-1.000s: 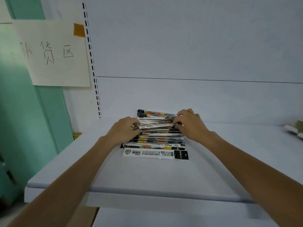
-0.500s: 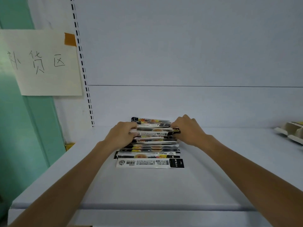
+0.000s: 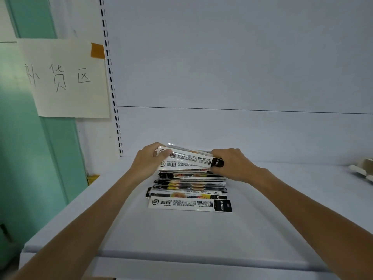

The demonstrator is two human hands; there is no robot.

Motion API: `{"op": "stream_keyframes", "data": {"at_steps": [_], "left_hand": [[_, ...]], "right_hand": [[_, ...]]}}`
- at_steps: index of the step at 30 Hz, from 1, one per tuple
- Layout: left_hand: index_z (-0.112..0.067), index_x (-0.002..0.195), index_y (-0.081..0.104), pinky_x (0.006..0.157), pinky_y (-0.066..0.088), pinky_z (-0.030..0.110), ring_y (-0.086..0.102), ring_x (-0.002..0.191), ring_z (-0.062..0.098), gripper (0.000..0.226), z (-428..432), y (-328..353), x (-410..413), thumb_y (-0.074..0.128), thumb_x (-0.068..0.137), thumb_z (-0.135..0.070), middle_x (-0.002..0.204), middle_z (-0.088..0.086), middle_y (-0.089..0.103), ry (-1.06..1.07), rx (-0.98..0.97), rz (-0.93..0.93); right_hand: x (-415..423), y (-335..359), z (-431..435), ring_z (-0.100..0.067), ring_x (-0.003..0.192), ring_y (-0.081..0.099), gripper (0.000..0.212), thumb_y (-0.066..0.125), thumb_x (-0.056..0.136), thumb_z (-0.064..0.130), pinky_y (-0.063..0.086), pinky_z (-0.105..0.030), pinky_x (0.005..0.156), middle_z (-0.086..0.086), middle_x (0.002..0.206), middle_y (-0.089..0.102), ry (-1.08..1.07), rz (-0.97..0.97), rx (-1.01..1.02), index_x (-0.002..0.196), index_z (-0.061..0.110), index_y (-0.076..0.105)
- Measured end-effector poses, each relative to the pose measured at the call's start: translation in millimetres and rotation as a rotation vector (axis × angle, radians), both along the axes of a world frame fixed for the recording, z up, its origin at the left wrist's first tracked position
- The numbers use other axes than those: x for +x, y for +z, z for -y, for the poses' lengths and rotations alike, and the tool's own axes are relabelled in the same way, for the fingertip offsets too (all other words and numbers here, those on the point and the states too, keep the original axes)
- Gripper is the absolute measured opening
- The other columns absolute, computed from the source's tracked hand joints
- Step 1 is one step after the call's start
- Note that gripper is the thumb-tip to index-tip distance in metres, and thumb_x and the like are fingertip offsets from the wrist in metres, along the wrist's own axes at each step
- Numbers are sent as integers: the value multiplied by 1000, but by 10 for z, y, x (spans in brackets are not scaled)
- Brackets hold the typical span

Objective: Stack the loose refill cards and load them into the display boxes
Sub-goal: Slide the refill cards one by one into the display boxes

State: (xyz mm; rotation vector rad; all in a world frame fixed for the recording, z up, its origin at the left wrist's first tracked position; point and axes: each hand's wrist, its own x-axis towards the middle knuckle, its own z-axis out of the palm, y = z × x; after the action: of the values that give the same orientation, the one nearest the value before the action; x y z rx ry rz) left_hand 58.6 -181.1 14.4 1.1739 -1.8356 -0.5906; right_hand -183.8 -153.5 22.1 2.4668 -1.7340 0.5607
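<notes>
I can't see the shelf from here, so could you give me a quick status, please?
Left hand and right hand gripping the ends of a raised bundle. Remaining cards fanned on shelf. Nothing in the way.

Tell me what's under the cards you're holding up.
More refill cards fanned on the shelf, nearest one barcode-side up. The lifted cards and both hands hide the pile's far end.
</notes>
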Motion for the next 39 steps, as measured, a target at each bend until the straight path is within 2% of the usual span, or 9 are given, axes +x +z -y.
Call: {"op": "stream_keyframes", "data": {"at_steps": [7,10,14,17,20,22,27,33,39], "left_hand": [[-17,127,45,81,44,28,56,91,16,44,-108,-27,-115,36,96,-47,117,5,58,59,113,-23],[-21,143,25,109,23,40,26,133,20,78,-215,37,-87,44,81,-65,146,2,29,147,-324,387],[-25,134,38,93,37,31,52,106,17,60,-292,132,-255,49,84,-55,121,-2,56,22,-471,918],[-19,92,54,56,41,23,54,62,14,23,-343,131,-359,40,97,-36,74,-2,59,53,-281,377],[-18,77,56,85,45,31,60,92,18,38,-406,284,-414,33,99,-39,87,3,64,-120,240,-538],[-28,92,64,102,39,42,52,115,17,44,-435,327,-488,26,97,-48,113,5,61,-254,329,-641],[-52,112,56,104,35,42,51,114,9,41,-597,236,-757,22,91,-61,117,-5,58,-316,186,-368],[-15,81,64,77,45,24,61,73,9,29,-745,297,-851,57,87,-42,78,-7,63,-192,318,-95],[-27,120,51,94,31,29,47,111,14,47,-697,313,-887,60,80,-49,117,-6,54,-172,-600,729]], "right_hand": [[69,45,-53,-14,67,47,36,51,89,51,29,-20,51,4,83,60,12,-191,-117,93,15,52],[76,30,-106,-16,67,47,36,47,93,43,27,-19,48,-3,95,67,16,-275,-170,108,12,56],[190,163,-170,-16,62,45,32,54,87,41,24,-21,53,-5,84,67,116,-230,-340,93,10,60],[185,315,-205,-18,85,53,51,69,74,45,33,-29,75,-4,102,62,82,79,-519,109,11,57],[171,399,-330,-13,111,47,79,74,71,47,37,-33,97,1,127,50,-10,339,-272,133,15,39],[289,354,-428,-7,103,51,78,73,69,51,44,-25,92,6,120,54,64,332,6,132,19,39],[491,147,-481,-2,62,52,43,69,80,33,40,-10,52,8,81,58,161,364,42,112,20,43],[47,115,-514,-25,71,51,7,53,85,18,39,-31,58,1,72,53,-132,244,-18,84,13,48],[-182,50,-738,-19,66,42,35,62,80,28,29,-24,52,9,61,40,-224,14,-29,62,29,31]]}}
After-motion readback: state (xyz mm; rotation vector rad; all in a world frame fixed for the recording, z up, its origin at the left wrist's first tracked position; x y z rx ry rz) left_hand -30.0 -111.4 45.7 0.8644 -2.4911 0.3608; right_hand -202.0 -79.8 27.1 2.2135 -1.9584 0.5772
